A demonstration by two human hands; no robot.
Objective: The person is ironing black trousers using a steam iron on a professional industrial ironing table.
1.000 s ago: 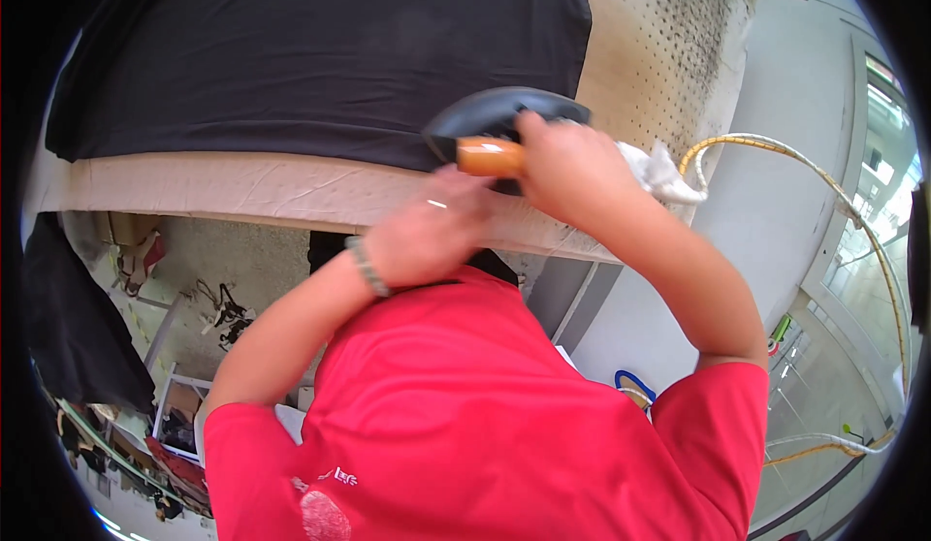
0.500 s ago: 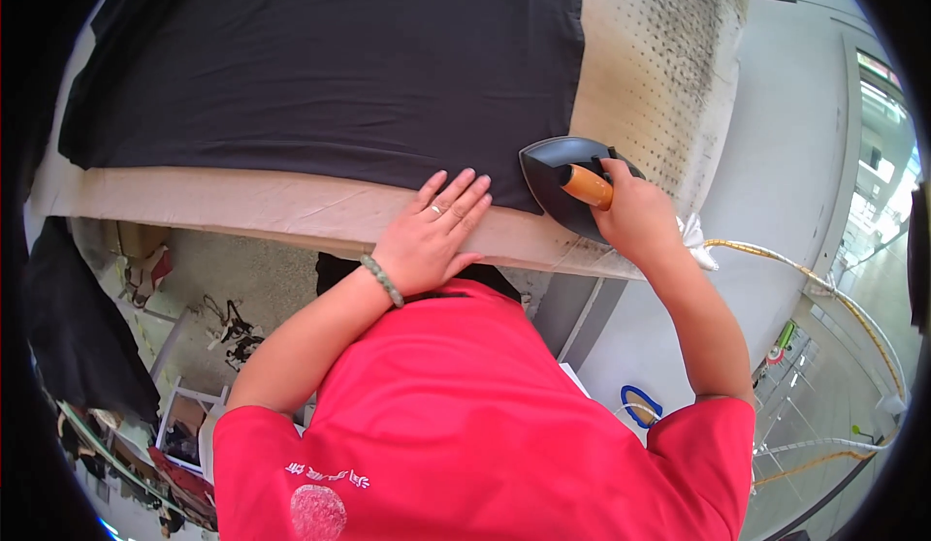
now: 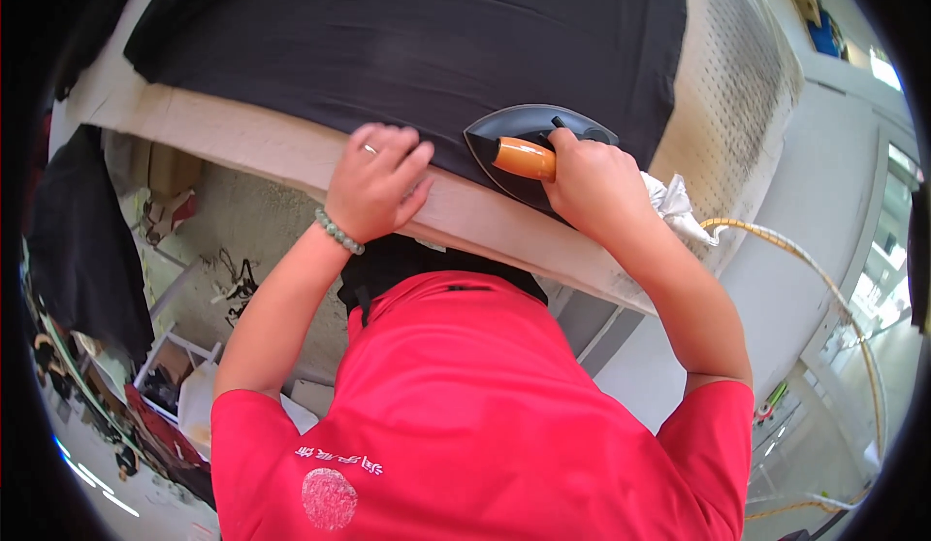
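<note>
Workshop seen from above: long padded ironing board (image 3: 291,143) with a cream cover running across the upper half, perforated at the far right end, cluttered floor below on the left. Spread over most of the board, a black cloth (image 3: 417,37), lying flat, its near edge close to the cream border.

Left hand (image 3: 373,187) open, palm down, fingers spread and pressed on the near edge of the cloth. Holding nothing; probably there to pin the fabric taut and smooth beside the hot tool. Ring on one finger, green bead bracelet (image 3: 338,233) at the wrist.

Right hand (image 3: 593,187) closed around the orange handle (image 3: 524,158) of a dark grey iron (image 3: 529,129). Sole flat on the cloth at its near right corner, pointed nose turned toward the left hand, just beside it but not touching. Grip firm and from above, likely to bear weight down onto the fabric.

Behind the right wrist, a bunched white rag (image 3: 671,204) at the board's edge. Off to the right, a yellowish braided hose (image 3: 776,240) curving away, apparently feeding the iron, slack so as not to drag.

Red shirt (image 3: 475,405) filling the lower picture.
</note>
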